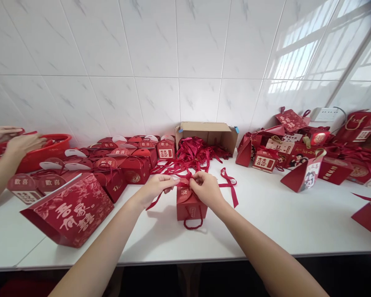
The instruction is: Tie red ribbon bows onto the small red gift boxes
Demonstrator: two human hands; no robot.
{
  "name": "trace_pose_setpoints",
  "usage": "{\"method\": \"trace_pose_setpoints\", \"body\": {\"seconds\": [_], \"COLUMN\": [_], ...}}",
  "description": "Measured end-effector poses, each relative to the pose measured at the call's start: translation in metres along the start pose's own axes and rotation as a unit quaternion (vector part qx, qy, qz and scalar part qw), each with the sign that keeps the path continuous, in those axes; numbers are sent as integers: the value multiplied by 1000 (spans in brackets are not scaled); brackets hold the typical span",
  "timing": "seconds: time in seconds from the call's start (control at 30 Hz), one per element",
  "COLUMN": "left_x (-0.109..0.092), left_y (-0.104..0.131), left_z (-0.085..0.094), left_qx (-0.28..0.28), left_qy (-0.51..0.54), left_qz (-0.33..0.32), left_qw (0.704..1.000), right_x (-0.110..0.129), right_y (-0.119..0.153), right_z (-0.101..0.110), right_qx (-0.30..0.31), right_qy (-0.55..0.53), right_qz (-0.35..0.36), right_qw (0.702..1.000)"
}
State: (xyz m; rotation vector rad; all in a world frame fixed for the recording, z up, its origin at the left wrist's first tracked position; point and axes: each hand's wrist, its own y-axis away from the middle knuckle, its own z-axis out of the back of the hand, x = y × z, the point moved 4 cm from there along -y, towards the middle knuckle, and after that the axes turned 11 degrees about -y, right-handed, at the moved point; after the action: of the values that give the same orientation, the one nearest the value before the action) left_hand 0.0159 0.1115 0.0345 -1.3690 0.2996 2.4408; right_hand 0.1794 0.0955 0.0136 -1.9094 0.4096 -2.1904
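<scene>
Ribbon [183,182] — between both hands [157,189] [207,189], above box [183,206]

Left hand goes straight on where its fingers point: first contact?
Likely the right hand, just past the red ribbon that the left hand pinches. Single view, so depth is unclear.

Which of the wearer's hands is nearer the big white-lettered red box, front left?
Left. The left hand is right of the large lettered box, pinching red ribbon; the right hand is farther right, at the small red box's top.
</scene>
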Motion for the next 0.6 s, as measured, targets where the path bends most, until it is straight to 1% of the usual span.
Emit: {"method": "trace_pose_setpoints", "body": {"seconds": [0.07,0.17,0.27,0.33,0.4,0.43,0.5,0.6], "left_x": [-20,-47,-65,-71,-71,-68,-57,-35], "left_y": [-1,-9,-21,-27,-28,-28,-25,-20], "left_z": [3,1,-2,-4,-2,0,4,5], "left_qx": [-5,-24,-30,-24,-30,-39,-50,-21], "left_qy": [8,2,13,44,56,45,-2,-77], "left_qz": [-32,-64,-79,-105,-131,-136,-133,-123], "left_qw": [999,998,996,993,989,989,990,989], "right_x": [5,14,20,19,15,13,10,7], "right_y": [1,4,7,7,5,4,2,1], "right_z": [-1,-2,-3,-3,-3,-2,-1,2], "right_qx": [-2,30,53,49,44,44,52,58], "right_qy": [26,44,53,42,21,10,-2,-20], "right_qz": [13,29,37,31,22,20,20,13], "right_qw": [1000,998,997,997,999,999,998,998]}}
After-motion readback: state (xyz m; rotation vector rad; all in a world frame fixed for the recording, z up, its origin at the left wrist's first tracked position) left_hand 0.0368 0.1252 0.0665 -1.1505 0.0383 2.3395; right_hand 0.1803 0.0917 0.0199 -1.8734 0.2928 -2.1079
